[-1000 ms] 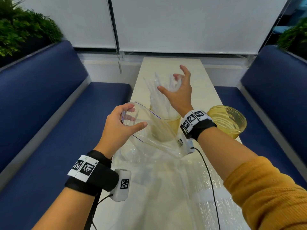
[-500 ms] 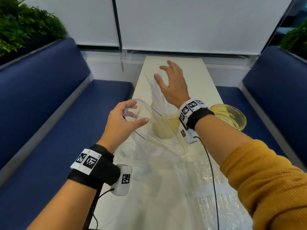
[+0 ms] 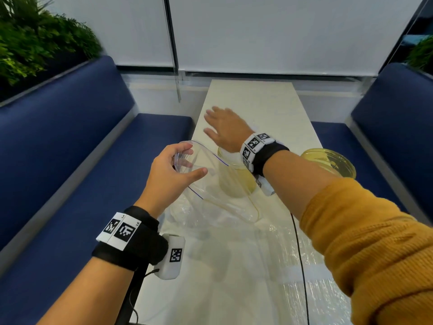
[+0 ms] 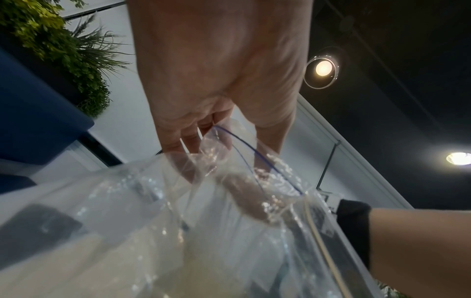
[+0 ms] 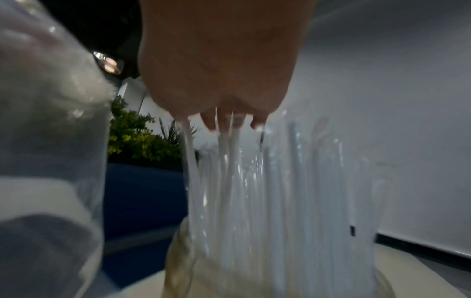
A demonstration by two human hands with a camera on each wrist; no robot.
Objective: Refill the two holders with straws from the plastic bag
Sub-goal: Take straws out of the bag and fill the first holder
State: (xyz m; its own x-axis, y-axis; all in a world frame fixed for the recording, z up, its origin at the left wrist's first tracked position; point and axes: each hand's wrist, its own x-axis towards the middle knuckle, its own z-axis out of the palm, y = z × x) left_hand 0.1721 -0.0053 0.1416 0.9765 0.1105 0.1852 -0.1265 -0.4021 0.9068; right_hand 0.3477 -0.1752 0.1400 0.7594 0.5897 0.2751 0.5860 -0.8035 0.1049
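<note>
My left hand [image 3: 171, 174] pinches the rim of the clear zip bag [image 3: 222, 202] and holds its mouth open above the table; in the left wrist view the fingers [image 4: 193, 141] grip the bag [image 4: 153, 221] at its blue-lined edge. My right hand [image 3: 225, 130] lies flat, palm down, on the tops of the clear straws [image 5: 254, 181] that stand in the near yellowish holder [image 3: 234, 181]. In the head view the hand hides the straws. A second yellowish holder [image 3: 328, 163] stands to the right with no straws showing in it.
The narrow white table [image 3: 253, 97] runs away from me between two blue benches [image 3: 70, 160] [image 3: 393, 109]. Crinkled clear plastic [image 3: 293, 266] covers the near part of the table. Plants [image 3: 35, 43] sit behind the left bench.
My right hand went from raised, fingers up by the straw tips, to flat and lower on top of them. The left hand keeps hold of the bag's mouth.
</note>
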